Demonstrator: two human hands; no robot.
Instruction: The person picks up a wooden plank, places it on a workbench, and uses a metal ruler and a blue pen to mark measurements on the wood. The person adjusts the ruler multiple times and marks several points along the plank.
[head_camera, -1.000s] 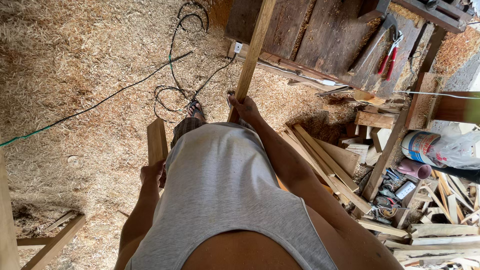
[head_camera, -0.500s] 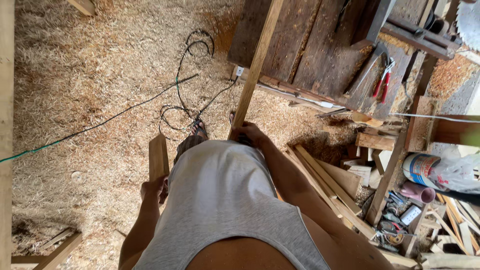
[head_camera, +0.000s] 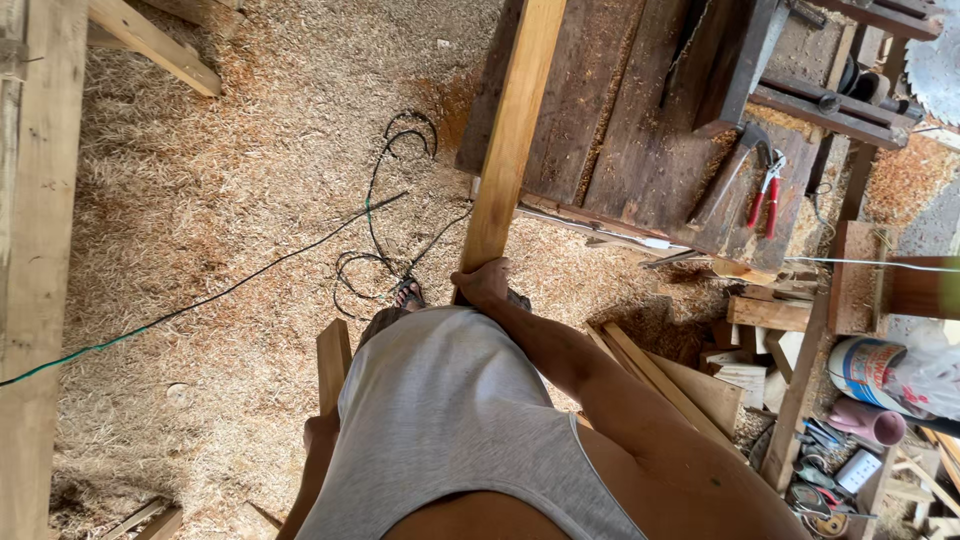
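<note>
I look straight down my grey sleeveless shirt at a floor covered in wood shavings. My right hand (head_camera: 484, 281) grips the near end of a long pale wooden plank (head_camera: 512, 130) that runs up and away over a dark wooden workbench (head_camera: 640, 110). My left hand (head_camera: 321, 433), mostly hidden beside my shirt, holds a shorter brown wooden board (head_camera: 333, 363) that points forward at my left side. My sandalled foot (head_camera: 407, 293) shows just ahead of my shirt.
Black and green cables (head_camera: 380, 215) loop over the shavings. Red-handled pliers (head_camera: 763, 195) and a hammer lie on the bench. Wood offcuts (head_camera: 680, 385), a plastic bucket (head_camera: 866, 368) and small tools crowd the right. A timber frame (head_camera: 35, 250) stands at left, a saw blade (head_camera: 935, 55) top right.
The view has shifted forward and down. My right hand has lifted the long plank closer to me, so it looks larger. The short board stays at my left side.
</note>
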